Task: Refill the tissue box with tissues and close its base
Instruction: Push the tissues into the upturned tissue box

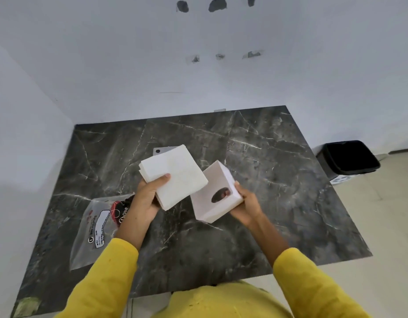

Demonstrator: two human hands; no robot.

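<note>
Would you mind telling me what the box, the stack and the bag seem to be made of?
Box: probably matte white plastic or thick board; rigid, thick-edged walls.
Stack: soft white tissue paper; layered edges show.
Bag: thin clear plastic film, glossy and wrinkled, with printing.

Dark marble-look table point(255, 157), grey-black with white veins, pushed into a white wall corner. Landmark = clear plastic wrapper point(99, 226) with red/black print and a white label, flat on the table near its left edge, one corner overhanging slightly. Only other item resting on the surface: a flat white panel point(160, 150) with a small dark hole, well beyond the wrapper and to its right, mostly hidden so can't tell its full shape. Greenish tape patch point(26, 306) on the table corner nearer than the wrapper
</note>
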